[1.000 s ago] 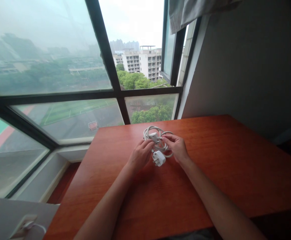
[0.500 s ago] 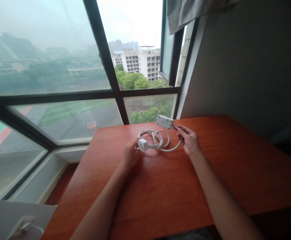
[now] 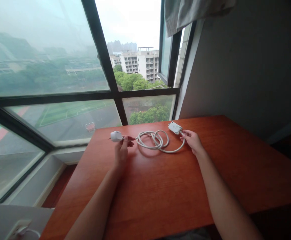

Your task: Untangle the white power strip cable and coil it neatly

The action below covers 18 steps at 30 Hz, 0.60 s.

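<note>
Both hands grip a pale cord, one at each end, with its loops between them

Near the centre of the frame, the left hand (image 3: 121, 151) pinches the cord (image 3: 157, 146) right behind a white plug (image 3: 116, 136), thumb and forefinger closed on it and the other fingers loosely curled. The plug sticks out past the fingertips toward the left of the frame, above the tabletop, with a thin prong showing at its far side.

Right of centre, the right hand (image 3: 192, 140) has its thumb and fingertips closed on the cord just below a flat white block (image 3: 175, 128). The block tilts away to the upper left of that hand, near the table's far edge in the picture, with small dark marks at its corners and a small loop at its outer end.

Between the hands, in the middle of the frame, the cord makes several overlapping loops, and its right-hand stretch curves low before rising to the block. Whether every loop rests on the wood cannot be told.

The reddish-brown table (image 3: 160, 190) fills the lower middle and right. A dark window frame (image 3: 116, 95) crosses the upper left and centre, with pale buildings (image 3: 147, 65) and green trees (image 3: 132, 81) beyond. A grey curtain (image 3: 185, 15) hangs at the top, beside the shadowed wall (image 3: 237, 70) at upper right
</note>
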{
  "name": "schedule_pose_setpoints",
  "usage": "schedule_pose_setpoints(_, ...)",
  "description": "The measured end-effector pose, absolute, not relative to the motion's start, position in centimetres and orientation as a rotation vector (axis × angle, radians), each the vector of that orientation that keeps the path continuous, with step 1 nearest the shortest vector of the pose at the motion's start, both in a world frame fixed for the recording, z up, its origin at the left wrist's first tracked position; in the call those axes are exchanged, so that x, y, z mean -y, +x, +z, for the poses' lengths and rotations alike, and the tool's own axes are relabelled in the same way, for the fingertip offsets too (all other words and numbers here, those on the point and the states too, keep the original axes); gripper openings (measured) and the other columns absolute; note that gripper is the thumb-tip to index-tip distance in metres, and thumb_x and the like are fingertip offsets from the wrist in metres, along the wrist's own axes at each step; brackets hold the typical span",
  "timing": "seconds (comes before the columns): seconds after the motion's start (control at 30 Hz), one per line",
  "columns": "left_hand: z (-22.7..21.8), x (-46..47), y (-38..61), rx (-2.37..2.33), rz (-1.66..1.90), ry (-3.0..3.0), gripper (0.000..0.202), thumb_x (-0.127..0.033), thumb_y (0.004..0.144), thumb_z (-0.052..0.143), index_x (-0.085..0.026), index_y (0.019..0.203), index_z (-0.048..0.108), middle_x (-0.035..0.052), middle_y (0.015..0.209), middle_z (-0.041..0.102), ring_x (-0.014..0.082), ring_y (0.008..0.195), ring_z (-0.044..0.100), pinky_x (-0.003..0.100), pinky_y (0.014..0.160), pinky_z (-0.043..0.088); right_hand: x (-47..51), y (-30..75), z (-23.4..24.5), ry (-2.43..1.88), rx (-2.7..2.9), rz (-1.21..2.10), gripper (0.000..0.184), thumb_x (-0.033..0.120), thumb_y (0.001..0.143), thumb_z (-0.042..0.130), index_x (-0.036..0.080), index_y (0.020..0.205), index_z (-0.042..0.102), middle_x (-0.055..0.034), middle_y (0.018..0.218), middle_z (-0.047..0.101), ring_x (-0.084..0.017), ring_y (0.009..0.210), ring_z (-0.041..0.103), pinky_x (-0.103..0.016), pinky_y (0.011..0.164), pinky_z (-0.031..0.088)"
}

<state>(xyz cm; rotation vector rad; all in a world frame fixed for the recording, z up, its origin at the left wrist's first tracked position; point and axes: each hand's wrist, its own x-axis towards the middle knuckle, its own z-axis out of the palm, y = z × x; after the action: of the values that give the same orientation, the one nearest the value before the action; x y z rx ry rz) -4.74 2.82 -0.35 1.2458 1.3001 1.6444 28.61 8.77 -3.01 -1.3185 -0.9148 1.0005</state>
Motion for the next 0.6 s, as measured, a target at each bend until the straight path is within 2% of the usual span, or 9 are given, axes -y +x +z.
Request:
schedule_pose_setpoints(0.1,-0.1,-2.9,-4.7,-1.162,1.702,1.002,0.035,-0.047,0.082,0.061,-0.013,0.084,0.063,0.0101,0.085,0.072,0.0130,0.062,0.063,0.024,0.060,0.049,-9.0,29.5,-3.9,-1.518,1.181,0.817,0.024,0.012,0.070,0.064,0.014,0.093,0.070,-0.0054,0.079,0.072,-0.015,0.060,0.065,-0.027,0.059,0.053)
schedule_pose_setpoints(0.23,0.2,-2.9,-4.6,-1.127,1.695,0.939,0.033,-0.046,0.079,0.065,-0.013,0.083,0.064,0.0092,0.085,0.072,0.0116,0.062,0.062,0.023,0.060,0.049,-8.7,30.2,-3.9,-1.763,1.584,0.411,0.021,0.011,0.071,0.062,0.019,0.087,0.073,-0.0079,0.081,0.072,-0.020,0.074,0.066,-0.030,0.071,0.051)
schedule_pose_setpoints(0.37,0.2,-2.8,-4.3,-1.085,1.692,0.944,0.032,-0.045,0.081,0.063,-0.014,0.080,0.064,0.0091,0.084,0.072,0.0120,0.062,0.062,0.024,0.062,0.049,-7.8,28.3,-2.3,-1.719,1.674,0.052,0.024,0.013,0.078,0.057,0.014,0.096,0.072,-0.0155,0.100,0.069,-0.027,0.094,0.063,-0.039,0.088,0.047)
schedule_pose_setpoints(0.5,0.3,-2.5,-4.0,-1.023,1.696,0.956,0.031,-0.045,0.083,0.062,-0.013,0.080,0.063,0.0082,0.081,0.072,0.0122,0.061,0.062,0.025,0.061,0.048,-5.8,23.2,-0.9,-1.243,1.872,0.204,0.023,0.022,0.088,0.052,0.019,0.102,0.069,-0.0105,0.103,0.070,-0.025,0.099,0.062,-0.037,0.092,0.047)
schedule_pose_setpoints(0.6,0.4,-2.3,-3.7,-0.995,1.691,0.980,0.032,-0.044,0.082,0.064,-0.013,0.080,0.065,0.0088,0.081,0.073,0.0123,0.061,0.062,0.025,0.060,0.048,-4.0,19.7,-0.8,-0.992,2.091,0.308,0.024,0.028,0.089,0.057,0.020,0.110,0.066,-0.0097,0.109,0.069,-0.025,0.106,0.060,-0.039,0.096,0.045)
